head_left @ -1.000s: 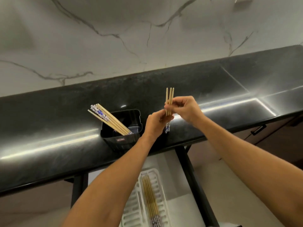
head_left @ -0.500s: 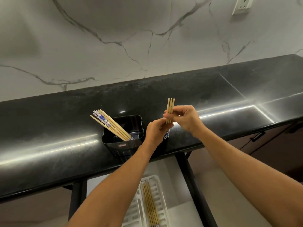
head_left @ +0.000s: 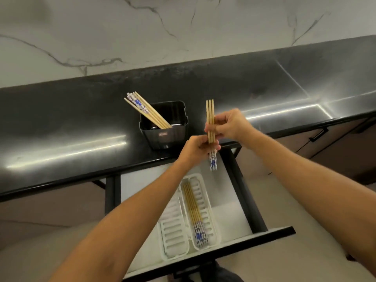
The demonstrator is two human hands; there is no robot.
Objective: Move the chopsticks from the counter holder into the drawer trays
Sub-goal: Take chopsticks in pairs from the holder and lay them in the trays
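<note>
Above the open drawer (head_left: 245,192), held a bundle of chopsticks (head_left: 210,117) upright, left hand (head_left: 195,148) and right hand (head_left: 232,124) both pinching it, one batch (head_left: 193,210) already laid in the right tray (head_left: 206,200), further chopsticks (head_left: 146,109) left in the tabletop holder (head_left: 166,137).

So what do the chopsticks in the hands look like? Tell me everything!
The held chopsticks are a small bundle of pale, wood-looking sticks, with three showing side by side. Their plain ends point up and their white ends with blue patterns hang down. They stand nearly upright above the front edge of the counter and the open drawer. The right hand pinches them near the middle, and the left hand grips them just below.
</note>
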